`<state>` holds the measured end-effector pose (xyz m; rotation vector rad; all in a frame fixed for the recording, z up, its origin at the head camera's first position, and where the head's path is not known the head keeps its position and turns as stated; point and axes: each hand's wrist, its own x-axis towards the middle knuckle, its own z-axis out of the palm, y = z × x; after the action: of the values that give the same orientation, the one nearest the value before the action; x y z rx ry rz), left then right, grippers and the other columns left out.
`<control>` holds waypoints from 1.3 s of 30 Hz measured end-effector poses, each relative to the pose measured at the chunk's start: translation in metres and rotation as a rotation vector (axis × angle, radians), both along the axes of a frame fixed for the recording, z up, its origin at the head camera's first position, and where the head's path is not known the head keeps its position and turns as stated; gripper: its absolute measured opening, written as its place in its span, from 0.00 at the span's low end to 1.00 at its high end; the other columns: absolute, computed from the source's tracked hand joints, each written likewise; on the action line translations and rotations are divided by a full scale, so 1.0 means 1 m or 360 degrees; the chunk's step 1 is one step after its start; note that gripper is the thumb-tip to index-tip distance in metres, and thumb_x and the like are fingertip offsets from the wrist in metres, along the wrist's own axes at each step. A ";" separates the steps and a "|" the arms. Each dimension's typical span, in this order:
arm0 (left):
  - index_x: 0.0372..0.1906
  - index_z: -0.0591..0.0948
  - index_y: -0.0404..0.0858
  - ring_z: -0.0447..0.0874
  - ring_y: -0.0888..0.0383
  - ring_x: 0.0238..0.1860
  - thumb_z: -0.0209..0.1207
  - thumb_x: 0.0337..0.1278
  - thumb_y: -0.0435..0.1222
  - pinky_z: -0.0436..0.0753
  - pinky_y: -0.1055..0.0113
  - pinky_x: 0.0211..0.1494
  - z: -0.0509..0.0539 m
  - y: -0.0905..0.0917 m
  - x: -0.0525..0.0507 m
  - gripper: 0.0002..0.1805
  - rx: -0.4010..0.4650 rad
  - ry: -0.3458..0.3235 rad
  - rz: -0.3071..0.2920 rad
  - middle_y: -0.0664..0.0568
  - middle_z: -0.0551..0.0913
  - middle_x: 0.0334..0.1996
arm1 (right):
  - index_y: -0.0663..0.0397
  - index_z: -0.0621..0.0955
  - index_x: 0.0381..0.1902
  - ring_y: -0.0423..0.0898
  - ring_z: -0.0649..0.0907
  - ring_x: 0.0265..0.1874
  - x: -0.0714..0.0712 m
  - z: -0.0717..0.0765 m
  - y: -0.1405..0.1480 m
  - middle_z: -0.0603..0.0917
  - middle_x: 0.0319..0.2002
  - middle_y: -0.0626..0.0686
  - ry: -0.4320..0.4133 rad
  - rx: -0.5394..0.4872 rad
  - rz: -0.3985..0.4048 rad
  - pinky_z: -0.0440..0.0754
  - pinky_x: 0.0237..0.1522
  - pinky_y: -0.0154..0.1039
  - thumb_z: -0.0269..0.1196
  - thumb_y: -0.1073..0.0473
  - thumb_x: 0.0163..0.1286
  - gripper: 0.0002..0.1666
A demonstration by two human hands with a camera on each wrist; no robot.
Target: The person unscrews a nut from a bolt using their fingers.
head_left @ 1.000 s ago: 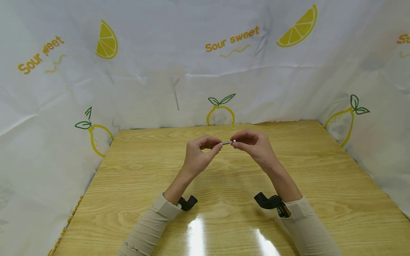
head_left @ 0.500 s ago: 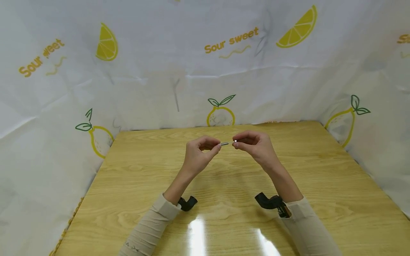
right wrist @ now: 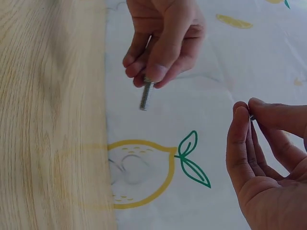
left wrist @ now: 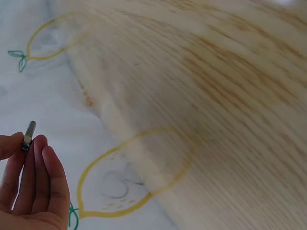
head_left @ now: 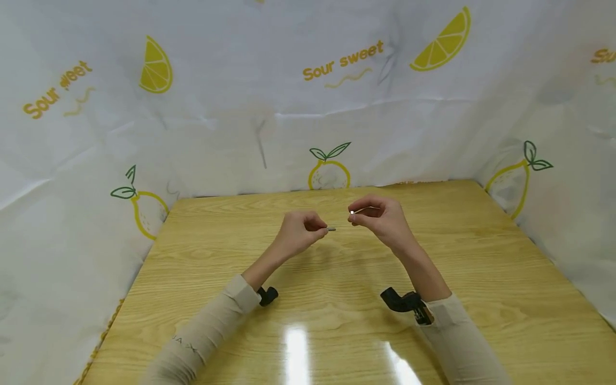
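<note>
My left hand [head_left: 299,233] pinches a silver bolt [head_left: 331,229] between thumb and fingertips. In the right wrist view the bolt's threaded shank [right wrist: 146,97] sticks out from those fingers and slants downward. The left wrist view shows the bolt [left wrist: 29,136] from its other side, at the thumb tip. A small shiny metal piece [head_left: 352,212] sits between the thumb and fingers of my right hand [head_left: 383,220]. The fingers hide most of this piece [right wrist: 252,117] in the right wrist view, so its shape cannot be made out. Both hands are raised over the table, a gap between them.
A wood-grain table [head_left: 337,331] lies under the hands, with light glare near its front. White cloth [head_left: 231,144] printed with lemons hangs behind and along both sides. Each wrist carries a black camera mount [head_left: 400,300].
My left hand has drawn away from the right, lower and toward me, taking the bolt with it. The gap between bolt and small metal piece has widened. The right hand has hardly moved.
</note>
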<state>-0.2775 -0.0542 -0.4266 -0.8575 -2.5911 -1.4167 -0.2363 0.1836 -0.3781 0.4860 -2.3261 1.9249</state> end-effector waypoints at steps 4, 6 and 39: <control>0.35 0.91 0.39 0.87 0.64 0.30 0.69 0.63 0.34 0.86 0.71 0.36 -0.012 -0.005 -0.010 0.04 -0.0249 -0.0019 -0.0059 0.52 0.92 0.31 | 0.70 0.84 0.49 0.42 0.90 0.37 -0.002 -0.003 -0.002 0.88 0.42 0.53 -0.0047 0.0019 -0.0002 0.90 0.48 0.38 0.69 0.68 0.69 0.13; 0.34 0.91 0.39 0.87 0.64 0.30 0.69 0.63 0.34 0.86 0.70 0.37 -0.018 -0.006 -0.015 0.04 -0.0356 -0.0021 -0.0082 0.53 0.92 0.31 | 0.69 0.84 0.50 0.42 0.90 0.37 -0.002 -0.005 -0.003 0.88 0.42 0.54 -0.0087 0.0030 0.0011 0.90 0.48 0.38 0.69 0.67 0.69 0.13; 0.36 0.92 0.42 0.87 0.59 0.35 0.69 0.60 0.32 0.86 0.66 0.40 -0.034 0.002 -0.022 0.04 -0.0867 0.0169 -0.0056 0.55 0.91 0.33 | 0.60 0.91 0.39 0.55 0.89 0.40 -0.051 -0.073 -0.007 0.92 0.37 0.57 0.0132 0.1543 0.0151 0.89 0.47 0.52 0.64 0.70 0.63 0.10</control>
<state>-0.2993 -0.0522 -0.4610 -0.9959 -2.9247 -0.6383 -0.2874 0.1762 -0.4510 0.7048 -3.0696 0.6331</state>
